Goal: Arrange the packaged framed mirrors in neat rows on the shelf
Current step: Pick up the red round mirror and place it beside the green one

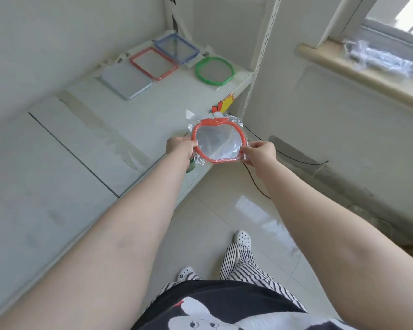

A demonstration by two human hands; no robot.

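Both hands, left (179, 146) and right (260, 152), grip a wrapped red apple-shaped mirror (219, 142) over the shelf's (86, 129) near edge.

text: we read none | paper header cards (126, 56) on packaged mirrors at shelf (153, 108) back: dark marks, too blurred for us | yellow-red sticker (225, 102) on shelf edge: no words legible

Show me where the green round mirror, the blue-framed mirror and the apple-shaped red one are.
green round mirror (215, 70): head view, on its glass centre, lying on the shelf.
blue-framed mirror (177, 47): head view, on its glass centre.
apple-shaped red mirror (217, 142): head view, on its wrapped glass, held between both hands.
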